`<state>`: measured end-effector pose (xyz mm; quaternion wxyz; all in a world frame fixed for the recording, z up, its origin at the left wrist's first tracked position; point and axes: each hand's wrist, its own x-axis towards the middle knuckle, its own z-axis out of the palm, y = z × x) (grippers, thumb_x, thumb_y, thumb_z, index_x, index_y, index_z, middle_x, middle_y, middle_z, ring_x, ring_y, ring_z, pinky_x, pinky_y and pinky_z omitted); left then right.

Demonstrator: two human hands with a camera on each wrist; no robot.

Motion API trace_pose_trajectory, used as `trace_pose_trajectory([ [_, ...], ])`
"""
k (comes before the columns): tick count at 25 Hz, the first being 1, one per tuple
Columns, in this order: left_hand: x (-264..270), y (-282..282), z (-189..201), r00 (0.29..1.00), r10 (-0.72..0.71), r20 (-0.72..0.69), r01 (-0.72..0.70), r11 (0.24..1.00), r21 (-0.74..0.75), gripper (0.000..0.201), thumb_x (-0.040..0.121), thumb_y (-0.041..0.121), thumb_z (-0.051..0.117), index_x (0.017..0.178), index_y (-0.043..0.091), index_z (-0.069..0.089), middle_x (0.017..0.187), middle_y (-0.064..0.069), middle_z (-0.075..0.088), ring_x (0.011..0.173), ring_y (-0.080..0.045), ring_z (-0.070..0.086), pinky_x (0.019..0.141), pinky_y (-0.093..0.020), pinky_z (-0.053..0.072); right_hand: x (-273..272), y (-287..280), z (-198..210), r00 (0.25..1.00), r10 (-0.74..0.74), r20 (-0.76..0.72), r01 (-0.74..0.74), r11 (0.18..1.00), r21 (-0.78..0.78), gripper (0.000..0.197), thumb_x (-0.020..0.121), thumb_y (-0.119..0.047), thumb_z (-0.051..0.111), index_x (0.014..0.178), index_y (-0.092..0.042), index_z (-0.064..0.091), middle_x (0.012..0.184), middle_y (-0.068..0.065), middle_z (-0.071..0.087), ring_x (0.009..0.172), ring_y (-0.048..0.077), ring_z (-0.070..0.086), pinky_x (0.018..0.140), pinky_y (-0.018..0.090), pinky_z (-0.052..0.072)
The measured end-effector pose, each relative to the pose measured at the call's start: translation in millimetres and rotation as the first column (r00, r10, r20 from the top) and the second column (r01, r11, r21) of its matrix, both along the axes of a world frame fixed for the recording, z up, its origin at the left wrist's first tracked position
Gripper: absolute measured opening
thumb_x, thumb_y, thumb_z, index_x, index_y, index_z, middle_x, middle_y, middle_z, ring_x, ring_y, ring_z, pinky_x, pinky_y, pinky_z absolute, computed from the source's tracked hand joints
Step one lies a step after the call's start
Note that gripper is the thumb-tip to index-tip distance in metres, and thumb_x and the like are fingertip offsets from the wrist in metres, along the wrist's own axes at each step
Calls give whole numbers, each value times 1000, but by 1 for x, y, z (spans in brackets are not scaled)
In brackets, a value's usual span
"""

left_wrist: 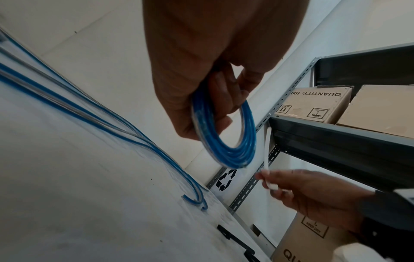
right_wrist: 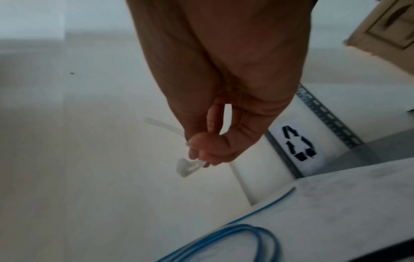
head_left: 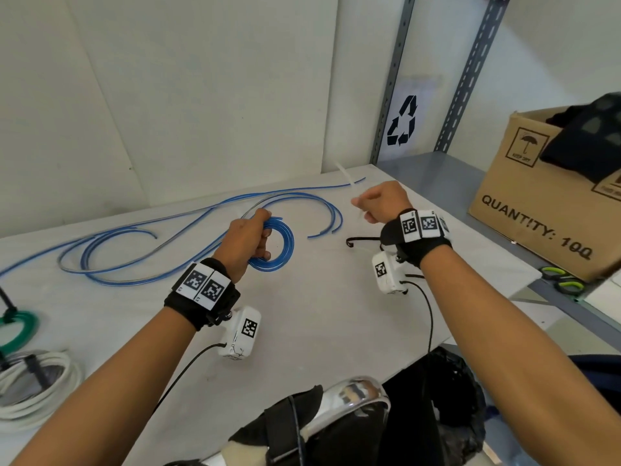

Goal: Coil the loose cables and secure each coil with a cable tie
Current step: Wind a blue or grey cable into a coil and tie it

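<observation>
1. Head view: the left hand (head_left: 247, 242) is curled round a blue coil (head_left: 279, 245), held up over the white table (head_left: 319, 314). Loose blue cables (head_left: 141, 237) sprawl across the table to the left and far side. The right hand (head_left: 383, 203), to the right of the coil and apart from it, pinches a white cable tie (head_left: 349, 179). A black cable tie (head_left: 363, 240) lies on the table near the right wrist. A cardboard box (head_left: 524, 210) stands on the shelf at the right; a green coil (head_left: 20, 327) and a white coil (head_left: 37, 388) sit at the near left edge.
2. Left wrist view: the fingers (left_wrist: 224, 99) pass through the blue coil (left_wrist: 237, 150) and grip it. Beyond it, the right hand (left_wrist: 313, 191) pinches the white tie (left_wrist: 267, 159), which points upward.
3. Right wrist view: blurred; the thumb and fingertips (right_wrist: 201, 147) pinch the tie (right_wrist: 187, 168) close to its head, with blue cable (right_wrist: 246, 235) lying on the table below.
</observation>
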<state>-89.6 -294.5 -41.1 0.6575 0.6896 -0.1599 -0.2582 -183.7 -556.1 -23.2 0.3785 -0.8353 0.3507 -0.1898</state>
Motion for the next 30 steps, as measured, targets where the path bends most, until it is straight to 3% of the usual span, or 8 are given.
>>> trace_pose_trajectory([
  [5,8,8,0,997,67,25,-67,998,18,38,101,30,48,68,11,49,41,10,36,36,-10,31,59,-32,42,20,72,14,883,253,395,-375,886,271,26,91,-1,69,106,20,65,78,21,68,55,16,65,57,20,57],
  [10,25,32,1,972,232,28,-232,973,-4,39,100,30,49,66,12,50,44,7,36,39,-13,35,61,-33,43,35,129,22,739,467,486,-655,665,357,21,93,-16,69,98,4,72,88,14,73,79,19,72,73,24,59],
  [16,25,55,3,925,380,14,-375,918,-129,36,101,30,46,69,13,47,49,8,37,37,-9,36,63,-35,43,62,177,6,696,512,503,-691,667,278,9,86,-10,77,80,-5,73,70,6,66,60,14,61,62,23,55],
  [19,29,59,-2,898,440,24,-432,889,-152,33,100,31,47,74,11,52,56,3,41,45,-13,39,67,-37,44,68,187,-2,653,506,564,-724,635,269,10,87,-5,75,94,1,72,80,13,70,68,23,71,68,29,60],
  [22,29,59,-9,887,460,50,-446,878,-175,34,101,30,47,84,6,63,63,-4,45,56,-18,43,66,-37,44,72,194,-9,656,497,568,-687,705,177,21,83,-2,79,100,4,68,82,17,72,74,29,75,70,33,62],
  [24,30,60,-11,886,459,57,-441,876,-196,36,102,27,46,89,2,68,63,-2,52,58,-17,47,63,-35,45,74,197,-13,637,517,572,-685,720,113,17,84,-3,78,96,6,70,87,19,74,81,28,76,75,33,62],
  [27,36,63,-10,880,475,21,-458,860,-224,25,102,25,47,85,13,62,52,6,44,45,-9,44,66,-37,44,76,202,-16,627,529,572,-670,741,49,11,91,-7,72,97,1,73,95,16,73,87,22,75,80,30,61],
  [30,38,65,-9,893,446,54,-420,871,-254,23,102,23,50,98,10,67,55,9,50,46,-6,45,64,-34,45,82,204,-21,630,586,510,-595,786,-169,11,89,-9,73,97,-2,76,98,11,67,87,18,71,78,28,60],
])
